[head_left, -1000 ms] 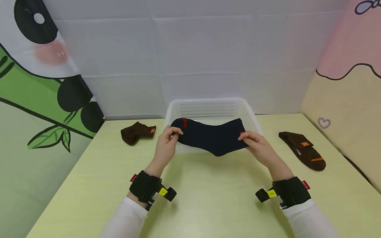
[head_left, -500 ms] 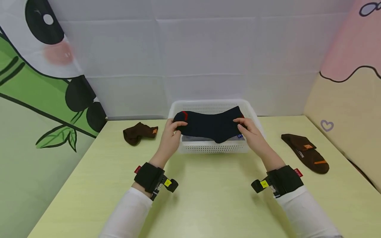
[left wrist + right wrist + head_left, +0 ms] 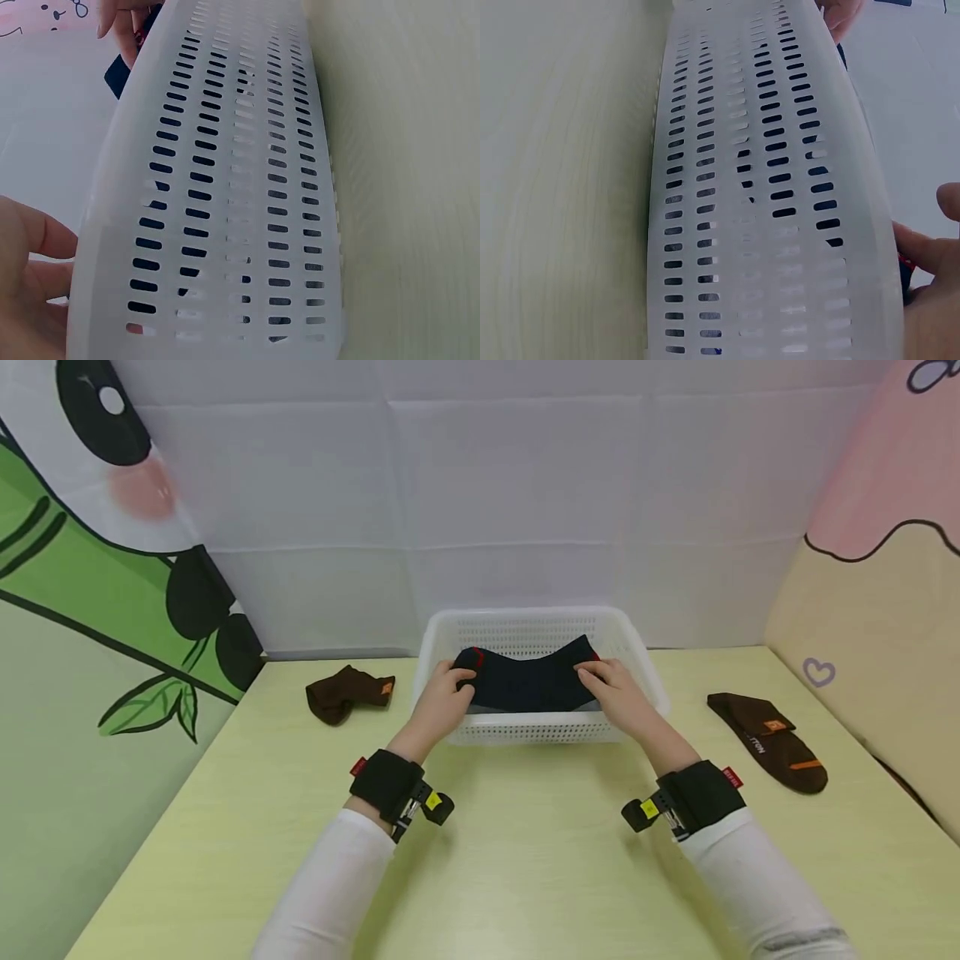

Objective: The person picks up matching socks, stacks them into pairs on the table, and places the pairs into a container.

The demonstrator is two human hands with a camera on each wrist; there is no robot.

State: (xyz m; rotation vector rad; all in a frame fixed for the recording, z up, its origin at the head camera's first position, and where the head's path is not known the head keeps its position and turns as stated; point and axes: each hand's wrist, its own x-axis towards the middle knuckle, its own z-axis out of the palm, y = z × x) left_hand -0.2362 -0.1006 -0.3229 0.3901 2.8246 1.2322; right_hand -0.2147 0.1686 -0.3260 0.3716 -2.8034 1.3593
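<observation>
A dark navy sock (image 3: 528,683) with red marks at toe and cuff is stretched sideways inside the white basket (image 3: 540,729). My left hand (image 3: 442,700) pinches its toe end at the basket's left side. At the right, the cuff end is held between the thumb and fingers of my right hand (image 3: 618,693). Under the sock, a strip of grey fabric (image 3: 495,711) shows in the basket. In both wrist views the perforated front wall (image 3: 217,172) hides most of the sock, and dark cloth shows through its slots.
A crumpled brown sock (image 3: 348,693) lies on the table (image 3: 525,843) left of the basket. To the right lies a flat, folded brown sock (image 3: 768,743) with orange marks. A pale cloth wall (image 3: 517,485) rises just behind the basket.
Both hands have carried the navy sock forward and down from in front of the basket into it, coming slightly closer together. The brown socks stay where they were.
</observation>
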